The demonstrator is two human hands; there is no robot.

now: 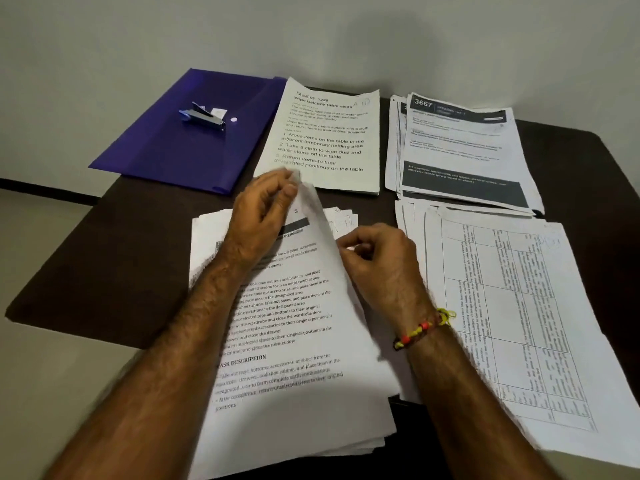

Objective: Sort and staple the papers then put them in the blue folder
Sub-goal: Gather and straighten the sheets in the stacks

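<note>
Near stack of papers (pixel 291 341) at the front middle of the dark table (pixel 138 244). Left hand (pixel 259 216) pinches the top sheet's far corner, lifting it. Right hand (pixel 377 261), fingers curled, pinches that sheet's right edge. Blue folder (pixel 166 147) far left, stapler (pixel 204 116) on it. Three more paper piles: far centre (pixel 329 140), far right (pixel 460 147), near right (pixel 519 306).

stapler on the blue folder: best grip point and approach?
Take the small silver-and-blue metal stapler across its long body, thumb on one side face and fingers on the other, coming down from above. It lies flat on the blue translucent plastic folder with bare folder all round it, so both sides look open. Its top arm appears slightly raised, so grip low on the base, probably near the middle.
</note>
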